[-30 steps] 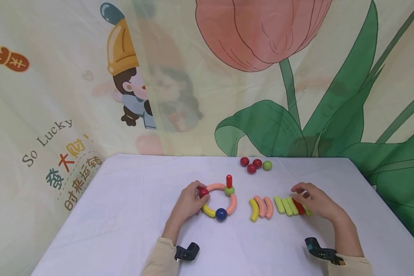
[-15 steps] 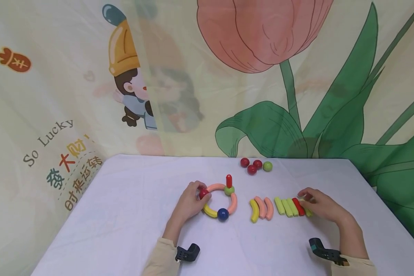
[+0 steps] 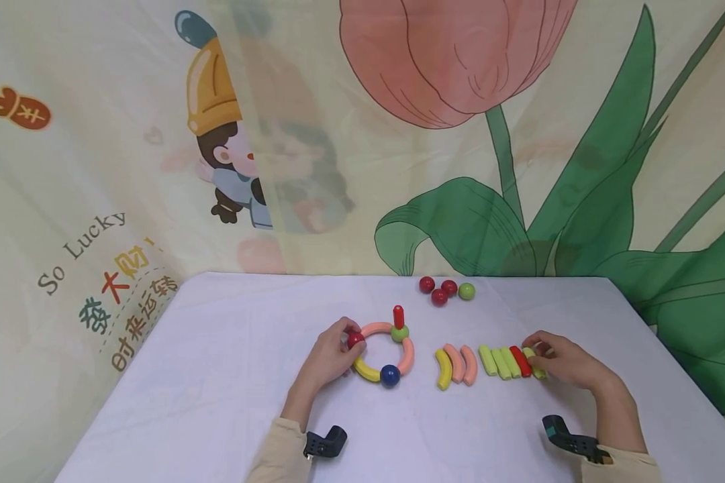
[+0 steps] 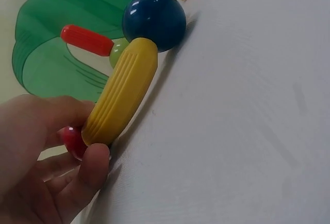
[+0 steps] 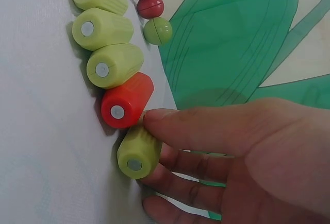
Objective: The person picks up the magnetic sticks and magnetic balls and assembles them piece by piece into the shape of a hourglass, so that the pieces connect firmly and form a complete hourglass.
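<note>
Now left hand (image 3: 329,355) pinching ring's red ball (image 3: 355,339), right hand (image 3: 564,363) gripping end green stick (image 5: 139,152)

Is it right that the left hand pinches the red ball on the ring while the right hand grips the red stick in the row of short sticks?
Not quite. The left hand does pinch the red ball, but the right hand grips the light green stick at the row's end, beside the red stick. The right wrist view shows it.

left hand (image 3: 329,355): fingers curling, thumb and fingertips pinching, wrist resting low, forearm angling in from below | right hand (image 3: 564,362): palm down, fingers bending, thumb and fingertips pinching, forearm reaching forward from the lower right
</note>
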A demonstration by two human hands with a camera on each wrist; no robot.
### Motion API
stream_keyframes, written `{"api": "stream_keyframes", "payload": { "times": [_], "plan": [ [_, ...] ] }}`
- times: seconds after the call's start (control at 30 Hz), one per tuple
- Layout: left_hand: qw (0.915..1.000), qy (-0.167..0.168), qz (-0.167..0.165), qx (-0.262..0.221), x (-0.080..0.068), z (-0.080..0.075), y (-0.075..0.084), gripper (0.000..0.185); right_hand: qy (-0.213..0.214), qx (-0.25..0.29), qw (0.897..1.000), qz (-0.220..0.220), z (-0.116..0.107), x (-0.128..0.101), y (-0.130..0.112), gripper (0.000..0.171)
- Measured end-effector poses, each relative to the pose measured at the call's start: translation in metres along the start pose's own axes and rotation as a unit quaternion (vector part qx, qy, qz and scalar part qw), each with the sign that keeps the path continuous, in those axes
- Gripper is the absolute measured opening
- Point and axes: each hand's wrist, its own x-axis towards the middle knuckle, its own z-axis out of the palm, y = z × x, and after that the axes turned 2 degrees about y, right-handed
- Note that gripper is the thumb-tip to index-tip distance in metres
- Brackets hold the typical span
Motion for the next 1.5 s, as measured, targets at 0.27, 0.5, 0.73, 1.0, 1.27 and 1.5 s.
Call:
{"api": "stream_keyframes", "payload": {
  "times": [0.27,0.5,0.73,1.0,1.27,1.5],
  "plan": [
    [0.9998,-0.012,0.007,0.010,-0.001,0.001,0.000,0.032,0.013,0.013,1.000,0.022,0.002,0.000,-0.001,0.034],
    [0.9989,-0.011,0.007,0.045,-0.002,0.003,0.001,0.031,0.043,0.020,0.999,0.017,0.001,0.001,-0.003,0.035],
    [0.9993,0.005,-0.013,0.035,-0.001,0.006,0.001,0.028,0.081,0.039,0.996,-0.003,0.005,0.002,-0.007,0.036],
    [0.9986,0.020,-0.021,0.044,-0.001,0.009,0.001,0.023,0.108,0.059,0.992,-0.026,0.012,0.007,-0.018,0.039],
    [0.9979,0.021,-0.013,0.059,-0.002,0.009,0.000,0.020,0.108,0.064,0.991,-0.041,0.019,0.010,-0.029,0.038],
    [0.9977,0.022,-0.017,0.062,-0.001,0.009,0.001,0.018,0.116,0.066,0.989,-0.060,0.021,0.010,-0.034,0.036]
  ]
}}
